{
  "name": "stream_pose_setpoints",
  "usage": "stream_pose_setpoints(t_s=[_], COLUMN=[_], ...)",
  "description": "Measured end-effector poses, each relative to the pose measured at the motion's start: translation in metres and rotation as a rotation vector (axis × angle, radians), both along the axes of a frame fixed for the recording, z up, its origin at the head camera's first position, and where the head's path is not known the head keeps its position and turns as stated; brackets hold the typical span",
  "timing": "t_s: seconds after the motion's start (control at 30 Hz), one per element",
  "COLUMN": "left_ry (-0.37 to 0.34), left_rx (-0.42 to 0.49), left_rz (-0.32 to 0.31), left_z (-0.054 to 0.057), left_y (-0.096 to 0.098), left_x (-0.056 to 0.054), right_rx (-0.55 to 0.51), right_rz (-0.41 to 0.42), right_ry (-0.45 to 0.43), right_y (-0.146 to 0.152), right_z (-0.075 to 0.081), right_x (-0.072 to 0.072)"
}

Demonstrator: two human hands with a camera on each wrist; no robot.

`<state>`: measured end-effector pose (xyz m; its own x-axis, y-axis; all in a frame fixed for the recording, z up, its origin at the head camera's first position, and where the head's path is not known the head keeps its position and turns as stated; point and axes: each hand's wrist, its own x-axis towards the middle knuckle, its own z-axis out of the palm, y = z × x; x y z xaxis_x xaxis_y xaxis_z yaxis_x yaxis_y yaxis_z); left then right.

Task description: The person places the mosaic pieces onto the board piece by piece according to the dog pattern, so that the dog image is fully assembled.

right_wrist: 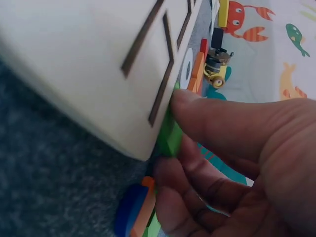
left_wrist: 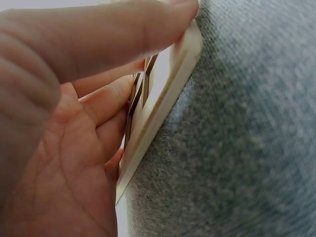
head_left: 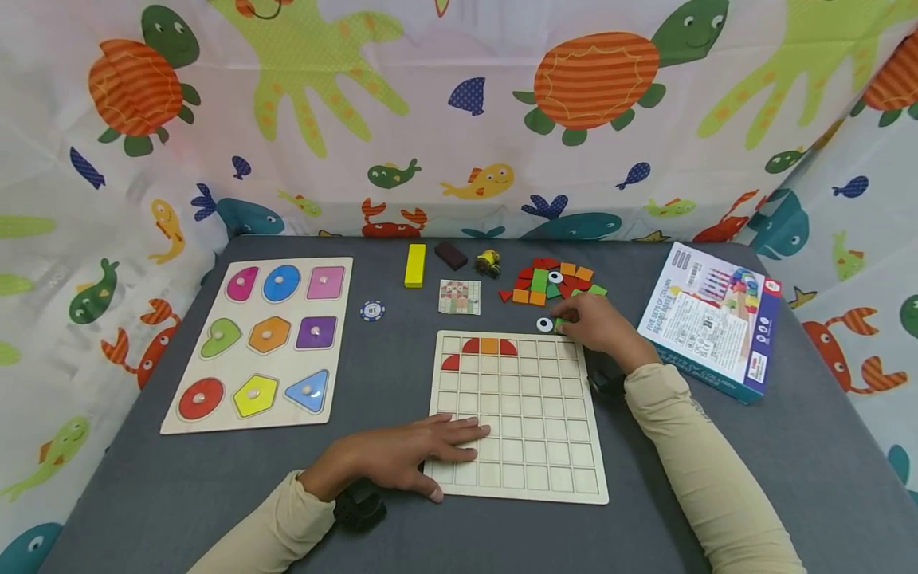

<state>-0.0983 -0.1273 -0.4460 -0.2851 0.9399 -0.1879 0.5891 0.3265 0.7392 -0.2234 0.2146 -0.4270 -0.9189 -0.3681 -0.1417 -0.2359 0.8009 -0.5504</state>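
A wooden grid board (head_left: 514, 410) lies on the grey cloth in front of the person. Along its top left, two red quarter-round tiles flank an orange square tile (head_left: 489, 346), and another red quarter-round tile (head_left: 450, 363) sits one row lower. My left hand (head_left: 412, 450) rests with spread fingers on the board's lower left, its thumb by the near edge. Beyond the top right corner, my right hand (head_left: 598, 325) pinches a green tile (right_wrist: 170, 136) between thumb and fingers. A white ring-like piece (head_left: 545, 324) lies just left of those fingertips.
Behind the board are a pile of coloured tiles (head_left: 539, 279), a pattern card (head_left: 460, 296), a yellow block (head_left: 414, 265), a dark brown block (head_left: 451, 255) and a small yellow-black toy (head_left: 488, 263). A shape puzzle (head_left: 268, 339) and poker chip (head_left: 372, 311) lie left; a box (head_left: 710, 319) lies right.
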Motion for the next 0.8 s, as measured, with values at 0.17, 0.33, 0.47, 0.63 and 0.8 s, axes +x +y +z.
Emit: stream_pose_setpoints(t_s=[0.17,0.33,0.47,0.63,0.8], left_ry=[0.004,0.017,0.022,0.028,0.022], left_rx=[-0.002,-0.001,-0.002,-0.001,0.005], left_rz=[0.001,-0.003,-0.004,-0.007,-0.007], left_z=[0.0,0.0,-0.001,-0.001,-0.001], left_y=[0.0,0.0,0.001,0.0,0.0], left_x=[0.0,0.0,-0.001,-0.001,-0.001], right_rx=[0.018,-0.045,-0.097,-0.113,-0.183], right_rz=[-0.03,-0.034,0.002,0.039,0.097], right_ry=[-0.002,0.024,0.038,0.016,0.012], right_y=[-0.003,-0.011,-0.024,-0.042,-0.059], right_z=[0.003,0.007,0.012,0.018,0.017], right_x=[0.0,0.005,0.01,0.014,0.016])
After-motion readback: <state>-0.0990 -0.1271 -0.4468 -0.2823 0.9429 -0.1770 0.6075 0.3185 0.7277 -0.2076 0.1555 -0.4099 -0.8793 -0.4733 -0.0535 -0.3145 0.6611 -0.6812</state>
